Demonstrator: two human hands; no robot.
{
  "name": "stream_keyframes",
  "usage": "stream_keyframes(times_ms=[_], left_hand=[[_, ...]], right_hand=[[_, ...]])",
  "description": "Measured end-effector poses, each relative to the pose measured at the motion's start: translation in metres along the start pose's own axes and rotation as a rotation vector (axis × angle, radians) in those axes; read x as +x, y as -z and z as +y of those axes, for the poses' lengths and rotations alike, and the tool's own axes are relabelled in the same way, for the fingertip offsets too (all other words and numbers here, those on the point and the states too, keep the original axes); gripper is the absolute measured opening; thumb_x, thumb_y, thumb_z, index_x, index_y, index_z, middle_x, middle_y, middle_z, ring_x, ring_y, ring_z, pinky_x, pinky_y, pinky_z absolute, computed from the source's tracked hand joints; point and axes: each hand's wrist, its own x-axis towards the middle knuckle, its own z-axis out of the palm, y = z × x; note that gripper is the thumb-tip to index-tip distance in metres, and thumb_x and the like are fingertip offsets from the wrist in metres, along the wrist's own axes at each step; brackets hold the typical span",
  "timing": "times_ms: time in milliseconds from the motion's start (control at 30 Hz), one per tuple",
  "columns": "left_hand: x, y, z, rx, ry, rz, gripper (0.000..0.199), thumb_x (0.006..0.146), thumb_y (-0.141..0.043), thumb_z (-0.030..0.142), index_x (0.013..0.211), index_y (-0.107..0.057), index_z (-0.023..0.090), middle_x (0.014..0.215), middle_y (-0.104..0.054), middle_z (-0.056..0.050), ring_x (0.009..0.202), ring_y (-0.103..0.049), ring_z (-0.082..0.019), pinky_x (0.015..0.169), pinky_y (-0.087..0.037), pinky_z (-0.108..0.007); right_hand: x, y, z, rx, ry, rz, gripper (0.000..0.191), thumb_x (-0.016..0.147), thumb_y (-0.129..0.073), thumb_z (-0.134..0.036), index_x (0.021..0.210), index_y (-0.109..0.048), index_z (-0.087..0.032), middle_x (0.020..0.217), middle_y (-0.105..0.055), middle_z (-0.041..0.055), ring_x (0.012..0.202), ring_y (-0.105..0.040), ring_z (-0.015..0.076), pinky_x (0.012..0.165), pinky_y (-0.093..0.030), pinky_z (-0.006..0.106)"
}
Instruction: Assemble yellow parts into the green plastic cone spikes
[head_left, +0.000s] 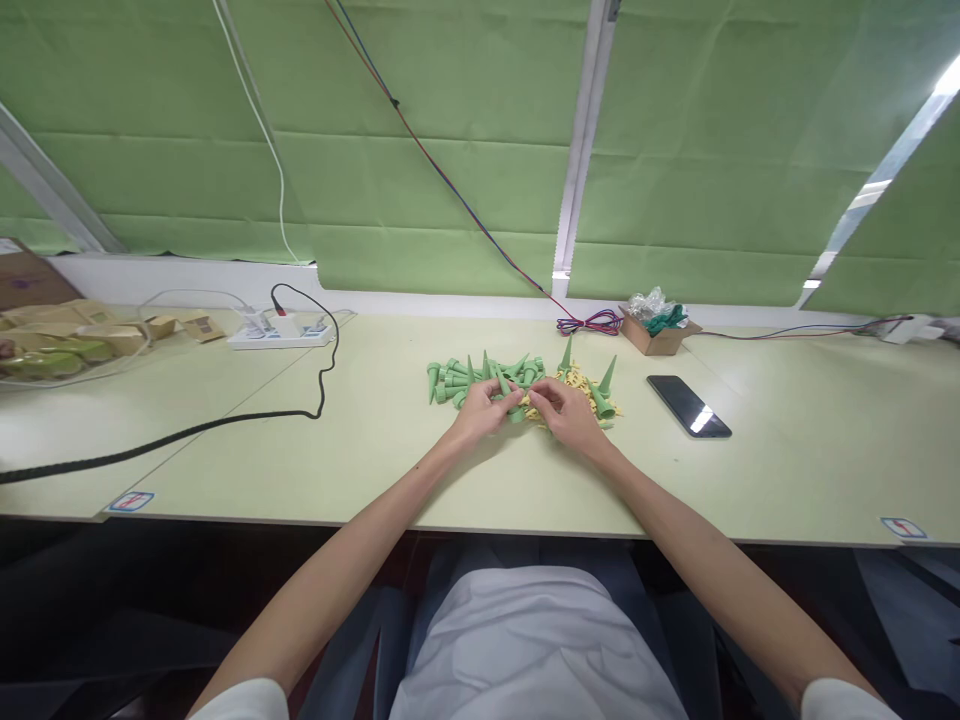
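My left hand (485,408) is closed on a green cone, whose wide end shows by the fingertips. Close beside it, my right hand (564,408) has its thumb and fingers pinched together at that cone's end; anything between them is too small to make out. Several green cones (455,380) lie in a pile behind and to the left of my hands. A heap of small yellow pieces (581,379) spreads behind and around my right hand, with a few green cones (608,376) standing or leaning among them.
A black phone (688,406) lies right of the heap. Behind it sits a small cardboard box (654,338) with plastic and green material, beside coiled wires (592,322). A power strip (281,335), black cable (225,420) and yellowish packages (82,335) are at the left.
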Motion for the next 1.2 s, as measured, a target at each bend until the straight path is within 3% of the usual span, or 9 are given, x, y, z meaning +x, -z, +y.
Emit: stream_keyframes(times_ms=[300,800,1200], left_hand=[[0.0005,0.0001,-0.0012,0.005,-0.009,0.005,0.037,0.078,-0.07,0.052,0.084,-0.064,0.016,0.056,-0.047,0.003,0.039,-0.032,-0.005,0.037,-0.022,-0.023],[0.0,0.0,-0.0031,0.075,-0.043,-0.022,0.038,0.079,-0.068,0.054,0.079,-0.06,0.017,0.055,-0.041,0.004,0.04,-0.031,-0.006,0.038,-0.021,-0.024],[-0.0029,-0.0014,0.003,0.066,-0.084,-0.023,0.034,0.079,-0.07,0.049,0.075,-0.061,0.016,0.054,-0.045,0.003,0.042,-0.032,-0.006,0.04,-0.023,-0.024]], right_hand=[[-0.0009,0.0001,0.0012,-0.019,0.006,-0.001,0.02,0.092,-0.053,-0.037,0.087,-0.062,-0.02,0.079,-0.068,0.0041,0.07,-0.062,0.0173,0.063,-0.046,0.029],[0.0004,0.0006,-0.0012,-0.115,0.018,0.027,0.028,0.091,-0.052,-0.041,0.073,-0.058,-0.02,0.059,-0.054,-0.0012,0.053,-0.044,0.013,0.055,-0.036,0.027],[0.0012,-0.0007,-0.0019,-0.172,0.009,0.036,0.045,0.094,-0.047,-0.049,0.058,-0.042,-0.021,0.051,-0.039,-0.0033,0.05,-0.035,0.0121,0.052,-0.03,0.028]])
